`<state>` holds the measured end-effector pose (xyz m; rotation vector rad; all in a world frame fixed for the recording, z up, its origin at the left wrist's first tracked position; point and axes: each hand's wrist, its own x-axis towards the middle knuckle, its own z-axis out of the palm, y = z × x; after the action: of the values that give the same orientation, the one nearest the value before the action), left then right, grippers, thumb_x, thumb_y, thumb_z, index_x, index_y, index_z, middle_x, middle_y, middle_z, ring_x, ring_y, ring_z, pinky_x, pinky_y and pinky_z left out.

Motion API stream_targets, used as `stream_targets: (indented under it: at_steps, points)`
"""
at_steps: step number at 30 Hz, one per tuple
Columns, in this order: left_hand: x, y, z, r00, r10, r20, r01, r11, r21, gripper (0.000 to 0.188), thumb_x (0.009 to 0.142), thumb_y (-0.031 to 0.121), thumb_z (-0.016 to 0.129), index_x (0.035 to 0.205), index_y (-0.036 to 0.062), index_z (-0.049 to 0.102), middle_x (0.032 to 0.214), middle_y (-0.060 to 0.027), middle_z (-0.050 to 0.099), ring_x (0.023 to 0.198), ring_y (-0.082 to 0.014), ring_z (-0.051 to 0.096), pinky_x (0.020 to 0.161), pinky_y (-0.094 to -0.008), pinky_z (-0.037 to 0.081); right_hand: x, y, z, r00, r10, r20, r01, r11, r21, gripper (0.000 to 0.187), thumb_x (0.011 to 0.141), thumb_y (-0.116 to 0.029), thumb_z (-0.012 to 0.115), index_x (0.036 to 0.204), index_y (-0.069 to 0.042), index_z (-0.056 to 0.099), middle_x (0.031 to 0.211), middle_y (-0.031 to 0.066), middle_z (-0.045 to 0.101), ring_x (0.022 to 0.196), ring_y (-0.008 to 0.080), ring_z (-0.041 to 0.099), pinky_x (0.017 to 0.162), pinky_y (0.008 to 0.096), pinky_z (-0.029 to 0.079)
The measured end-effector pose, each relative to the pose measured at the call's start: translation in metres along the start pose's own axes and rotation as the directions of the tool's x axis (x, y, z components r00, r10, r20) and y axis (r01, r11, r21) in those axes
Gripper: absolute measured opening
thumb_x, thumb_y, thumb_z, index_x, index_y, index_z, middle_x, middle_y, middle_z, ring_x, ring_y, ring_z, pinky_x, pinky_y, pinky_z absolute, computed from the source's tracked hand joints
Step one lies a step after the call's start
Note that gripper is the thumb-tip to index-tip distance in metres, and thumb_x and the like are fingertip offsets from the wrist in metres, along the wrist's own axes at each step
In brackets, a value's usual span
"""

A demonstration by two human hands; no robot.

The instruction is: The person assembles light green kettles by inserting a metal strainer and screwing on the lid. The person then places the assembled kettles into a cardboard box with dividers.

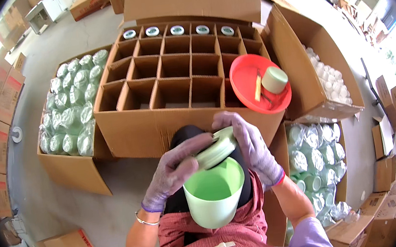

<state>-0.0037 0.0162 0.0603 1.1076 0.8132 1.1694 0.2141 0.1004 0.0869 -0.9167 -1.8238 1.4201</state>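
A pale green round lid (218,151), thick and ridged at the edge, is tilted between my gloved hands. My left hand (176,165) grips its left side, fingers across the top and thumb below. My right hand (249,142) closes round its right side. Just beneath the lid, a light green plastic canister (212,208) rests on my lap, its mouth uncovered and its inside bare. Neither hand visibly grips the canister. Whether the lid is one piece or several stacked parts, I cannot tell.
Ahead stands a divided carton (136,135), with several lidded containers (177,30) in its far row. On its right corner sits a red basin (237,82) holding a green cup (274,80) and a yellow-handled tool (258,87). Cartons of plastic-wrapped green containers (71,106) flank me.
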Motion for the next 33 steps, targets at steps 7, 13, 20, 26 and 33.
stream_targets:
  at_steps: [7, 13, 20, 26, 33]
  points:
    - [0.041, -0.012, -0.005, 0.904, 0.280, -0.324, -0.248, 0.959, 0.138, 0.043, 0.108, 0.027, 0.043, 0.139, -0.0016, 0.046, 0.127, -0.0119, 0.060, 0.112, -0.0206, 0.061, 0.093, -0.0360, 0.050, 0.050, 0.006, 0.027, 0.805, -0.551, 0.218, 0.528, 0.500, -0.686, 0.066, 0.075, 0.001, 0.075, 0.136, -0.011, 0.053, 0.137, 0.0275, 0.044, 0.120, 0.0456, 0.053, 0.101, 0.0490, 0.048]
    - [0.038, -0.033, -0.026, 0.889, 0.458, -0.016, -0.383, 0.760, 0.525, 0.076, 0.100, 0.047, 0.051, 0.152, -0.0046, 0.031, 0.155, -0.0286, 0.028, 0.143, -0.0428, 0.031, 0.117, -0.0478, 0.027, 0.075, 0.009, 0.014, 0.995, -0.091, 0.047, 0.097, 0.983, -0.156, 0.042, 0.095, -0.020, 0.065, 0.130, 0.002, 0.055, 0.114, 0.0207, 0.064, 0.104, 0.0327, 0.065, 0.086, 0.0366, 0.053]
    - [0.041, -0.050, -0.027, 0.925, 0.214, -0.313, -0.221, 0.975, 0.013, 0.075, 0.098, 0.015, 0.051, 0.159, 0.0015, 0.010, 0.155, -0.0129, 0.031, 0.129, -0.0184, 0.043, 0.110, -0.0338, 0.035, 0.107, 0.003, 0.029, 0.841, -0.488, 0.233, 0.538, 0.715, -0.446, 0.075, 0.084, -0.011, 0.075, 0.147, -0.001, 0.037, 0.137, 0.0256, 0.044, 0.104, 0.0414, 0.062, 0.093, 0.0425, 0.052]
    - [0.079, -0.036, -0.043, 0.770, 0.638, -0.008, -0.350, 0.433, 0.831, 0.047, 0.087, 0.040, 0.071, 0.131, 0.0253, 0.061, 0.148, -0.0241, 0.038, 0.136, -0.0461, 0.032, 0.112, -0.0525, 0.031, 0.118, 0.042, 0.012, 0.970, -0.018, 0.244, -0.003, 0.996, 0.085, 0.053, 0.096, -0.024, 0.064, 0.140, -0.001, 0.047, 0.116, 0.0128, 0.063, 0.087, 0.0158, 0.065, 0.071, 0.0298, 0.055]
    - [0.095, -0.055, -0.047, 0.793, 0.569, 0.216, -0.310, 0.072, 0.948, 0.046, 0.083, 0.022, 0.067, 0.124, 0.0429, 0.064, 0.145, 0.0001, 0.046, 0.137, -0.0395, 0.034, 0.108, -0.0593, 0.037, 0.166, 0.052, -0.051, 0.771, 0.323, 0.548, -0.382, 0.924, -0.007, 0.044, 0.096, -0.026, 0.063, 0.132, -0.003, 0.054, 0.105, 0.0100, 0.069, 0.090, 0.0172, 0.068, 0.070, 0.0322, 0.056]
